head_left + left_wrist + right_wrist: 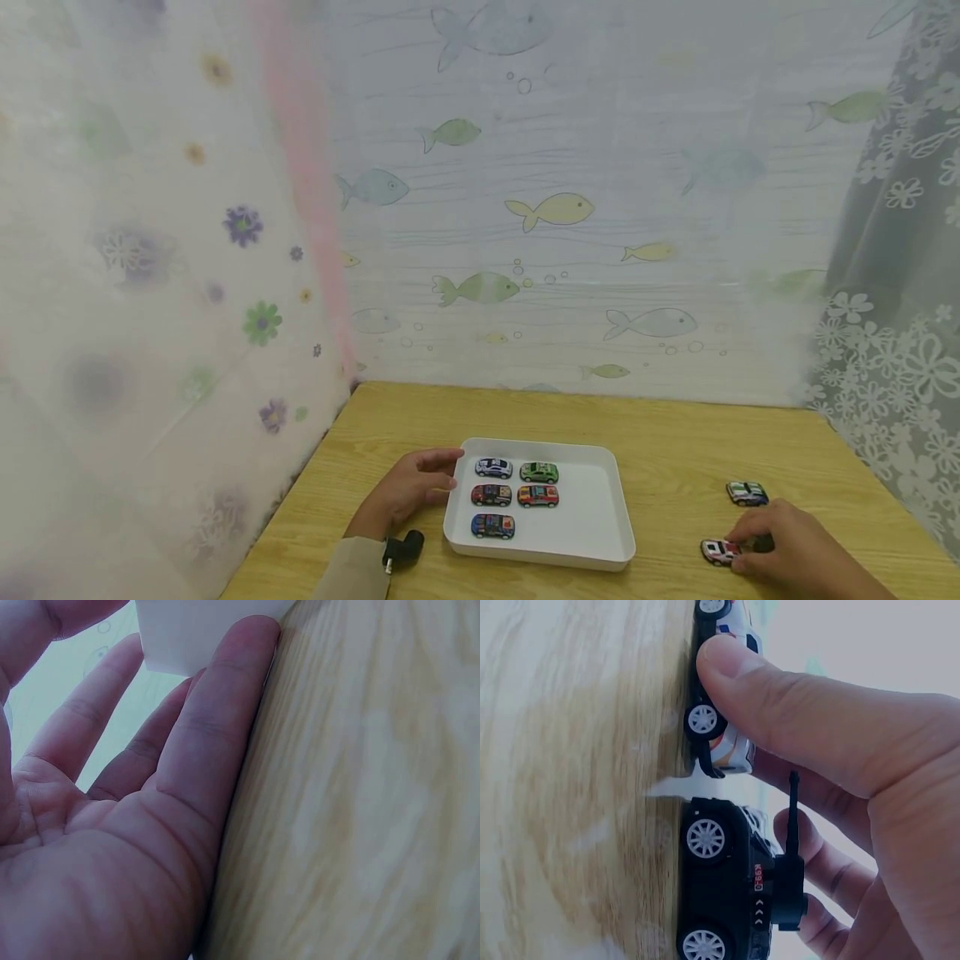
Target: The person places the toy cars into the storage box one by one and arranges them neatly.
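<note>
My right hand (pixel 783 542) pinches a white and red toy car (pixel 720 551) at the right of the table, thumb on its side in the right wrist view. Beside it, under the fingers, is a black toy armored car (pixel 727 877) with a gun barrel, mostly hidden in the head view. Just beyond sits a white and green toy car (pixel 747 493). My left hand (pixel 408 492) lies at the left side of a white tray (pixel 585 521), its fingers loosely extended and touching the tray wall.
Several toy cars stand in the tray's left part: a white one (pixel 493 468), a green one (pixel 538 472), a dark red one (pixel 491 496), a red and yellow one (pixel 537 497) and a blue one (pixel 492 526). Fish-patterned curtains (pixel 555 333) border the wooden table (pixel 667 450).
</note>
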Tool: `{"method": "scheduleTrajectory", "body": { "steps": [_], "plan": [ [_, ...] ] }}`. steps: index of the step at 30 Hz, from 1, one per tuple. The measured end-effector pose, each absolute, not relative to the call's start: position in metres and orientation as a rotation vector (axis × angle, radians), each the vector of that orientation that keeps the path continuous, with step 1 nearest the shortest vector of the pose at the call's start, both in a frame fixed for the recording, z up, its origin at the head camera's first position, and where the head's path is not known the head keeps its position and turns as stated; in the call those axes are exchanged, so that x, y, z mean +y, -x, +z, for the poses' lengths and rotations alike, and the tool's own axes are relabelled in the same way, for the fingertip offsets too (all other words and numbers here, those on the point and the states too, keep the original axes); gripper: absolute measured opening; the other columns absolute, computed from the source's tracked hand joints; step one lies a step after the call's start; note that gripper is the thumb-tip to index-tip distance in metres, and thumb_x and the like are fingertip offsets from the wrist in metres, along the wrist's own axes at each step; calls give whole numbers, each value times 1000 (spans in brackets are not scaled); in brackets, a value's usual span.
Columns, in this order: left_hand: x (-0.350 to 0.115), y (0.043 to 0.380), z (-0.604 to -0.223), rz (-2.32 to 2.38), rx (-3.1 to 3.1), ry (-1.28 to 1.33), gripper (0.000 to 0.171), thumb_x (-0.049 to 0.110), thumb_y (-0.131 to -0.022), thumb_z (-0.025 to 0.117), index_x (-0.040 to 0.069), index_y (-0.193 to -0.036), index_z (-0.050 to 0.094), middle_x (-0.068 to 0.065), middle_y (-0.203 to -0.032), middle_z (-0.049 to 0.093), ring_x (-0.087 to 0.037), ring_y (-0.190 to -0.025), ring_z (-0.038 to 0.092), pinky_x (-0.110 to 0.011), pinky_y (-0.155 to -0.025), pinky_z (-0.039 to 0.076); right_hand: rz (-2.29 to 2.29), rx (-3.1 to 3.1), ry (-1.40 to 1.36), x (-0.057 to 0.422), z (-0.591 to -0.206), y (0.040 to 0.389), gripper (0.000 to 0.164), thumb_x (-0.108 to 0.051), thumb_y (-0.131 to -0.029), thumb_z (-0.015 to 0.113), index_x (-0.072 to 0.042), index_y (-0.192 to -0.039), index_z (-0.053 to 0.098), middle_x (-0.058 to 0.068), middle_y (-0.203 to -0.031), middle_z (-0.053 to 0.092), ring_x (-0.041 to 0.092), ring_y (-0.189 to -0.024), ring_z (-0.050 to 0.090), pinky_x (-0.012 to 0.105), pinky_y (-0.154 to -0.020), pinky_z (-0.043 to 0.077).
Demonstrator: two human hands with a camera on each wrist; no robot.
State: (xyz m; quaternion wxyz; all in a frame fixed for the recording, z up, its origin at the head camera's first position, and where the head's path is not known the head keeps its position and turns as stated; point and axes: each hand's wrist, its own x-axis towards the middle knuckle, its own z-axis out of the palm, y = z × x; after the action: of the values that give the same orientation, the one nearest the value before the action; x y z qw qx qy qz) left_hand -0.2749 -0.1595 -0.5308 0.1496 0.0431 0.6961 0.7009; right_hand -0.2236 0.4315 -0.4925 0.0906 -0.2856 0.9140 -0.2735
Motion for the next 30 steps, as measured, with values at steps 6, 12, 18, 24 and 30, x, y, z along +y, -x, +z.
{"method": "scheduleTrajectory", "body": {
  "steps": [6,12,18,24,30],
  "plan": [
    [-160,274,-529,2019,1999,-124,57,3,-89,75,7,-143,61,-17,-153,53,-26,-129,58,-40,-98,60,-821,2697,848,430,-493,225,18,-40,-85,82,-30,-99,81,-19,-95,72,-5,-82,61,23,-62,48],
    [-161,275,-530,2017,1998,-126,57,3,-88,76,7,-143,61,-17,-152,54,-26,-130,58,-40,-97,60,-830,2674,772,428,-492,224,18,-39,-84,82,-30,-100,81,-17,-96,72,-4,-83,62,24,-64,50],
    [-159,274,-530,2018,1986,-122,57,2,-88,75,7,-143,61,-18,-151,54,-26,-128,59,-41,-96,61,-810,2686,753,424,-491,223,21,-42,-83,83,-30,-99,80,-18,-95,72,-4,-82,62,24,-63,50],
    [-160,275,-529,2006,2003,-124,56,3,-89,75,8,-143,61,-17,-152,54,-27,-131,58,-41,-96,60,-801,2712,779,412,-492,223,21,-45,-83,82,-31,-100,80,-18,-96,72,-3,-86,64,23,-67,53],
    [-160,275,-529,1986,2028,-138,56,6,-89,76,8,-143,61,-16,-152,54,-27,-132,57,-40,-98,60,-754,2767,814,399,-491,222,21,-48,-82,82,-34,-97,80,-20,-96,71,-3,-86,64,24,-67,53]
  ]
}}
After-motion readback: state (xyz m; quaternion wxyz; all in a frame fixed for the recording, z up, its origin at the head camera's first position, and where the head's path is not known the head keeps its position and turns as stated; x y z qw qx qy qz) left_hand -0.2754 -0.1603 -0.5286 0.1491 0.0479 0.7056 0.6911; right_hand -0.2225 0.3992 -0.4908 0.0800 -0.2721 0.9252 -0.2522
